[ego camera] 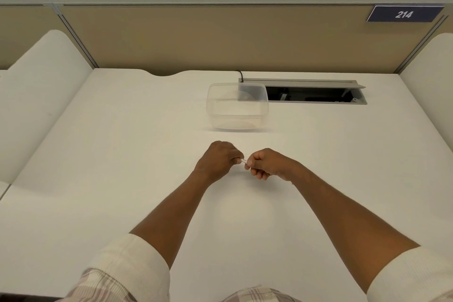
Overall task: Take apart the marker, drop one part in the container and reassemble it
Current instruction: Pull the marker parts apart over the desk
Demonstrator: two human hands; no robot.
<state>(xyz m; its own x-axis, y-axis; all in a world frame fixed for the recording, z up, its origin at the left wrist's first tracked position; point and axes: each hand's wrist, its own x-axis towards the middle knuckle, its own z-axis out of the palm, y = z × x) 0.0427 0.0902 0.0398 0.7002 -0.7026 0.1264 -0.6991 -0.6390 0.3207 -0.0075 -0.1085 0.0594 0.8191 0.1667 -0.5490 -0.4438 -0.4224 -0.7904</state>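
Marker (243, 160) mostly hidden inside both fists

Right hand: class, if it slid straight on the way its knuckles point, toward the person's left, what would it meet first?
The left hand. The right hand faces it, both gripping the marker; the container lies further away on the desk, off that line.
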